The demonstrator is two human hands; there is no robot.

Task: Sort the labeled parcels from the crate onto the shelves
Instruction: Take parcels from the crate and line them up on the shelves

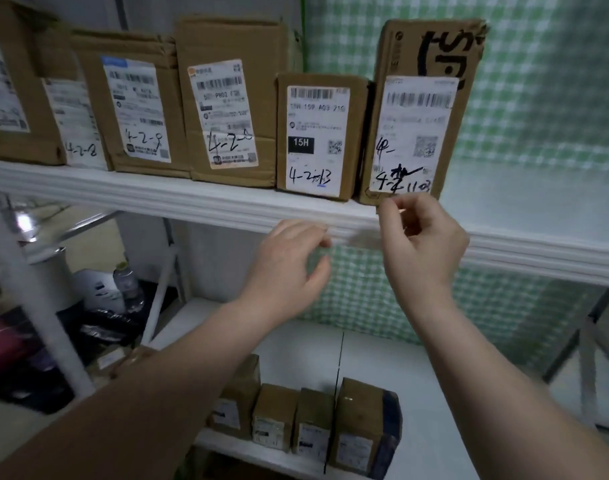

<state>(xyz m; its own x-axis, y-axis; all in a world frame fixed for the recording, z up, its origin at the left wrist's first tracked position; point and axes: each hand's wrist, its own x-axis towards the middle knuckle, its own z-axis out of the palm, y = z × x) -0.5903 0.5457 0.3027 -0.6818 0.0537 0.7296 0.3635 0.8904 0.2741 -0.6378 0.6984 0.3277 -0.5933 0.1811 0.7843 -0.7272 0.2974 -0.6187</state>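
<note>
Upper shelf (192, 199): parcels (223, 109) packed left through tall parcel (417, 109); open rightward. Lower shelf (400, 358): free behind small parcels (275, 414).

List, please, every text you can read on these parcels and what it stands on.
"4-2-8": second parcel from the left.
"4-2-9": third parcel.
"4-2-", last digit unclear: fourth parcel.
"15H" and "4-2-13": small parcel.
"4-", then scribbled-over writing: tall parcel.
Printed small text, and the lower parcels' labels: too blurred.
</note>
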